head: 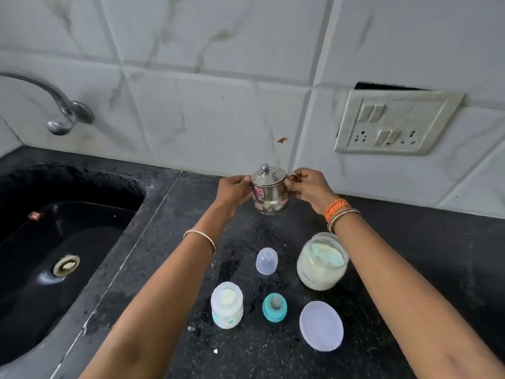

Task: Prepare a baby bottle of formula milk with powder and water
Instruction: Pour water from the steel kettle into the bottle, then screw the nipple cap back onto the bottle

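At the bottom of the frame, on a black speckled table [273,351], a round translucent lid [321,326] lies flat at lower right, presumably taken off the jar behind it. Left of it stands a teal bottle collar with its teat [275,307], upright and apart from the bottle. Further left, the baby bottle [226,305] stands open near the lower centre, with pale powder visible inside, so the powder appears to be in and water is probably what is still needed.

Slightly higher in the frame, a clear dome cap [266,261] rests just above the collar. To its right, the open formula jar [322,261] holds cream powder.

Two forearms with bangles reach up the frame past these items. At the centre, near the wall, the left hand [235,188] grips the left side of a small lidded steel pot [270,191], while the right hand [307,187] curls around its handle side. Whether the pot sits on the table or is lifted just clear cannot be told. It likely holds the water.

A black sink [54,255] fills the left, a tap [60,116] above it. A switchboard [396,123] sits on the tiled wall at upper right.
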Demonstrator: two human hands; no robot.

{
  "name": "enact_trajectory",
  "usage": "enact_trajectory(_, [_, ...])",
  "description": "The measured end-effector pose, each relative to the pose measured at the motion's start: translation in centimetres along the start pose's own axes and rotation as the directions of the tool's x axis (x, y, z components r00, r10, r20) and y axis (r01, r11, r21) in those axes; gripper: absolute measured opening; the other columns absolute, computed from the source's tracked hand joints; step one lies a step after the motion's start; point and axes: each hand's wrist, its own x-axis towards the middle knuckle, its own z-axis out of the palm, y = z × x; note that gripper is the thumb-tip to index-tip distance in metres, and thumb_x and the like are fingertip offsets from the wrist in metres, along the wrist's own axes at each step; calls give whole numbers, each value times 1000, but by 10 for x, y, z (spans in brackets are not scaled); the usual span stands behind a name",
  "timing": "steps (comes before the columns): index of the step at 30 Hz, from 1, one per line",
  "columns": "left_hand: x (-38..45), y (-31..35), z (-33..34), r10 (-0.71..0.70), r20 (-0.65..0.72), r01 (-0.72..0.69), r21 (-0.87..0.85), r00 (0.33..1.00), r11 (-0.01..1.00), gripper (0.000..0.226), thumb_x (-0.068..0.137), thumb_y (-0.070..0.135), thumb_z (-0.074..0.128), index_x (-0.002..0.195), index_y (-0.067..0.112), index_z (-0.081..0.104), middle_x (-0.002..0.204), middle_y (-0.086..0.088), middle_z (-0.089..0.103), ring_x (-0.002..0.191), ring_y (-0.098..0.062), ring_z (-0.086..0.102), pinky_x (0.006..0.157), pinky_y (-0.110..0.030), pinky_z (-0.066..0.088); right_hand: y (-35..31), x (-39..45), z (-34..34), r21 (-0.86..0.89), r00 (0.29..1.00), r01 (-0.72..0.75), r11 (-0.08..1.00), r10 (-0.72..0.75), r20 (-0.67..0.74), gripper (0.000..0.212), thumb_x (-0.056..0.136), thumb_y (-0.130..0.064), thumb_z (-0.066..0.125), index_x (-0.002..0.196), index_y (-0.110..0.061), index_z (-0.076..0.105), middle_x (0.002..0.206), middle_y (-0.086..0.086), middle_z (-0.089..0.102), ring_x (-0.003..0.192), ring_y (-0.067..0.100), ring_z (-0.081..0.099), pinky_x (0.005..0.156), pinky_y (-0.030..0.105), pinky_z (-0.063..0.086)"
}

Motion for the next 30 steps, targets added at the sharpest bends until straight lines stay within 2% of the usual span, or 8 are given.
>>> enact_trajectory(4, [35, -6, 9, -21, -43, 21, -1, 999, 1000, 23, 96, 10, 50, 106, -6, 63, 84, -13, 65, 79, -18, 64, 68, -19, 58, 13, 30, -7, 84, 997, -78, 993, 76, 32, 17, 87, 3, 62, 82, -13, 58, 83, 2, 61, 79, 12, 60, 68, 26, 53])
enact_trajectory(11, [54, -25, 7, -37, -96, 48, 121, 995, 992, 26, 96, 13, 52, 110, -4, 65, 89, -13, 66, 78, -16, 63, 82, -29, 57, 32, 45, -7, 152, 974, -223, 963, 213, 80, 25, 86, 15, 54, 86, -10, 55, 88, 7, 57, 86, 15, 57, 97, 40, 47])
enact_trajectory(14, [41, -18, 3, -19, -57, 29, 174, 998, 984, 31, 94, 14, 54, 120, -3, 58, 113, -17, 64, 102, -27, 65, 94, -40, 53, 21, 35, -3, 39, 961, -271, 962, 268, 72, 19, 87, 9, 57, 96, -7, 53, 102, 11, 58, 99, 22, 59, 101, 40, 46])
enact_trajectory(18, [1, -4, -13, 53, 7, -53, 224, 999, 973, 43, 92, 6, 55, 132, 0, 42, 119, -11, 54, 104, -23, 58, 88, -30, 51, -3, -7, 4, -586, 986, -2, 810, -98, -139, 36, 85, -6, 59, 120, -8, 50, 123, 11, 54, 114, 27, 54, 87, 30, 44])
enact_trajectory(22, [-64, -12, -52, 132, 30, -136, 268, 991, 954, 36, 90, 2, 54, 125, 7, 52, 114, -6, 61, 98, -17, 60, 81, -25, 51, 8, -111, 32, -660, 941, 270, 702, -338, 24, 13, 84, -10, 56, 92, -17, 63, 82, -2, 64, 72, 15, 59, 70, 33, 52])
enact_trajectory(24, [-88, -20, -69, 140, 7, -137, 246, 990, 960, 35, 90, 2, 53, 124, 10, 53, 111, -2, 64, 96, -14, 61, 81, -25, 51, 25, -150, 40, -736, 957, 283, 616, -232, 173, 14, 85, -29, 61, 96, -20, 62, 88, -2, 65, 76, 16, 60, 70, 37, 53])
enact_trajectory(27, [-129, -33, -89, 139, 7, -137, 223, 990, 965, 32, 90, 0, 54, 120, 13, 54, 105, 0, 66, 93, -12, 62, 79, -25, 51, 52, -187, 41, -918, 949, 252, 306, 109, 297, 56, 80, -53, 63, 127, -25, 51, 118, 2, 57, 106, 23, 57, 78, 35, 46])
enact_trajectory(30, [-161, -50, -100, 127, 36, -131, 233, 991, 963, 34, 89, -6, 50, 117, 11, 55, 114, -7, 65, 101, -17, 61, 83, -29, 49, 69, -201, 45, -936, 927, 262, 234, 210, 312, 64, 80, -37, 70, 137, -23, 43, 132, 7, 51, 118, 29, 53, 90, 40, 47])
